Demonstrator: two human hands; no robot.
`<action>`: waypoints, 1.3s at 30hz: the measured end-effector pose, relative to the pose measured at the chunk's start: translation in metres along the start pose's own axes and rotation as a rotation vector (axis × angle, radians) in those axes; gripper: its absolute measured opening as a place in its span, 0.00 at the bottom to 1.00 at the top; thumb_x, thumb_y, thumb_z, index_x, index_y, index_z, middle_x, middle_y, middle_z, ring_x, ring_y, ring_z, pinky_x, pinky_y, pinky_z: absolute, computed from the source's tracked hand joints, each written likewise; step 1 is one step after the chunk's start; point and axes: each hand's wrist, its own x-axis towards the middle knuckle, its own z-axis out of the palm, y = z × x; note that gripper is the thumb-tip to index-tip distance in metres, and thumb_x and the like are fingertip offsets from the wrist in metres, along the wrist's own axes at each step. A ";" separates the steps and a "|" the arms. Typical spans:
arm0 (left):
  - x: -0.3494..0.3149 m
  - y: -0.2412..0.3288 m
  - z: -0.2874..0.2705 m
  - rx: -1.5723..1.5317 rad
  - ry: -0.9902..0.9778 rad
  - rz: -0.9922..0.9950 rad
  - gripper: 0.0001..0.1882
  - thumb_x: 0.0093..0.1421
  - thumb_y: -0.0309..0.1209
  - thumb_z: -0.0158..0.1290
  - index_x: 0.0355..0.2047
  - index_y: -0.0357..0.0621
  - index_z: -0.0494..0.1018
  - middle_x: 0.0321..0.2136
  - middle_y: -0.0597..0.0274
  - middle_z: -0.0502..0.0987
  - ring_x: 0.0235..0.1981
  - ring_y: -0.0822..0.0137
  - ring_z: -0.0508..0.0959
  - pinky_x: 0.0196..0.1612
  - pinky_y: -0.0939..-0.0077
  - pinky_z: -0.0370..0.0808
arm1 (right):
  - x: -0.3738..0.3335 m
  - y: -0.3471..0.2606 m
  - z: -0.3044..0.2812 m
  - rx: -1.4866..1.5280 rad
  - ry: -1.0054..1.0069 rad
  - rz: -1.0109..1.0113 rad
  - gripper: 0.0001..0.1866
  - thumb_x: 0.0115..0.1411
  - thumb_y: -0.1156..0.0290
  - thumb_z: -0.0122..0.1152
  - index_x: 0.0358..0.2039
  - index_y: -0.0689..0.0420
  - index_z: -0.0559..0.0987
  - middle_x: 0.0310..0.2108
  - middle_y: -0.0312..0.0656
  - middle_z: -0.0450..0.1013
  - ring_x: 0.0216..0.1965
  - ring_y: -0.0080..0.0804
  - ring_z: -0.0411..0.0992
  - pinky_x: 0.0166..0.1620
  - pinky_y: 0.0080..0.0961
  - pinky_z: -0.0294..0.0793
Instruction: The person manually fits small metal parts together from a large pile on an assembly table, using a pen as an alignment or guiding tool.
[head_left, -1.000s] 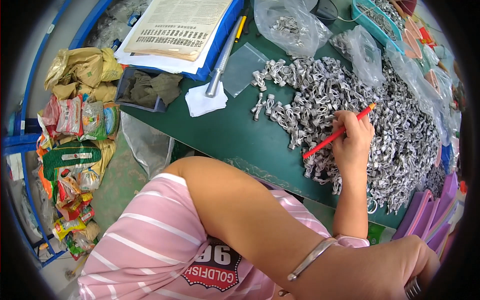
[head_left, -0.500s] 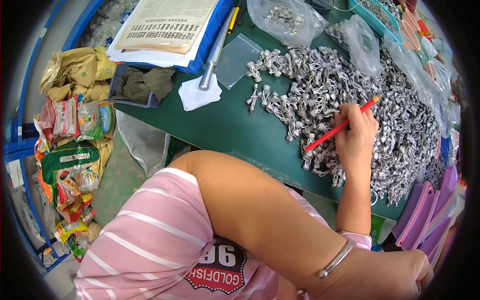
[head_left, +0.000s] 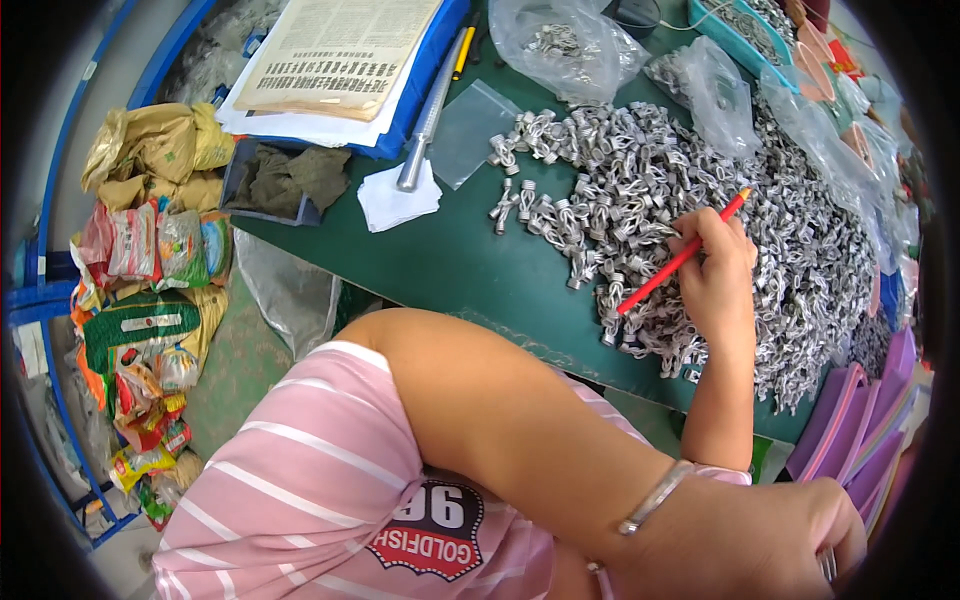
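**Head view: right hand grips pencil over parts**

Compared with the frame taken half a second earlier, the pencil stands at a steeper slant, its lower end slightly further right relative to the parts. The heap shows no clear change.

The right fingers are closed around the pencil. Its lower end lies over the heap's near-left edge; contact cannot be confirmed. The left hand is at lower right, fingers curled; whether they grip anything cannot be told. The left arm hides a section of the table edge.

A clear bag lies behind the heap. A rod lies between the blue tray and a flat pouch.

Parts: grey, looped, with ribbed ends. Pencil: red, straight, pale upper tip. Rod: metallic, tapered. Table: smooth, green.
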 end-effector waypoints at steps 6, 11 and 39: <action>-0.044 -0.025 -0.072 0.610 0.264 0.551 0.07 0.49 0.29 0.56 0.25 0.38 0.74 0.22 0.67 0.74 0.26 0.79 0.72 0.31 0.84 0.69 | 0.001 0.011 0.002 -0.005 0.018 -0.047 0.10 0.40 0.77 0.61 0.21 0.55 0.68 0.19 0.37 0.67 0.28 0.39 0.64 0.35 0.32 0.57; -0.097 -0.028 -0.133 0.475 1.304 0.565 0.05 0.52 0.24 0.53 0.30 0.39 0.70 0.15 0.71 0.65 0.11 0.83 0.59 0.12 0.88 0.52 | -0.007 0.013 0.002 0.210 0.165 -0.087 0.14 0.37 0.81 0.61 0.21 0.57 0.64 0.22 0.41 0.68 0.23 0.40 0.66 0.28 0.31 0.63; -0.103 -0.053 -0.146 0.718 1.237 0.584 0.11 0.51 0.21 0.54 0.36 0.35 0.72 0.24 0.64 0.72 0.19 0.80 0.67 0.20 0.90 0.61 | -0.056 -0.033 0.040 1.121 0.402 -0.083 0.19 0.45 0.87 0.60 0.27 0.56 0.59 0.37 0.49 0.67 0.28 0.24 0.67 0.32 0.17 0.69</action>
